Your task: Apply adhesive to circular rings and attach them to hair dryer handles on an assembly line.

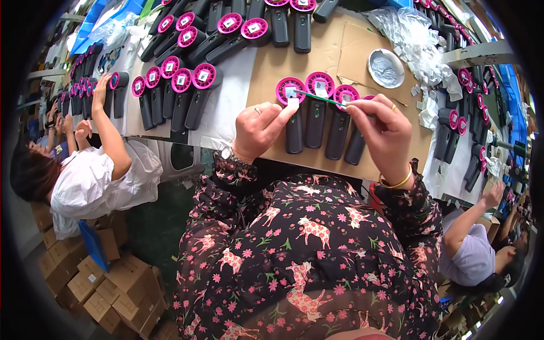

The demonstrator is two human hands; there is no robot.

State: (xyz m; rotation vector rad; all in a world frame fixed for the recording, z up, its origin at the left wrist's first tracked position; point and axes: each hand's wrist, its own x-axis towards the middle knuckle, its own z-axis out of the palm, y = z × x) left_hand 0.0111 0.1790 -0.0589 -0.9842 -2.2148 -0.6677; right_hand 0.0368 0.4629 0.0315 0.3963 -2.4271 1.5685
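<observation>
In front of me, several black handheld devices with pink ring-shaped heads lie in a row. My left hand point(259, 131) reaches its index finger, its tip wrapped in white, to the head of the leftmost device point(294, 133); its other fingers are curled. A pale square point(290, 92) sits in the middle of that pink ring. My right hand point(384, 133) pinches a thin green stick point(322, 98), whose far tip points left to that same head. The second device point(315, 122) has a white patch in its ring. Part of the rightmost device point(355, 146) is hidden by my right hand.
A round dish of grey paste point(386, 68) stands on the cardboard point(354, 48). More devices point(180, 96) lie to the left and at the back. White scraps and clear plastic point(416, 42) are heaped on the right. One person point(102, 170) works at left, another point(470, 249) at right.
</observation>
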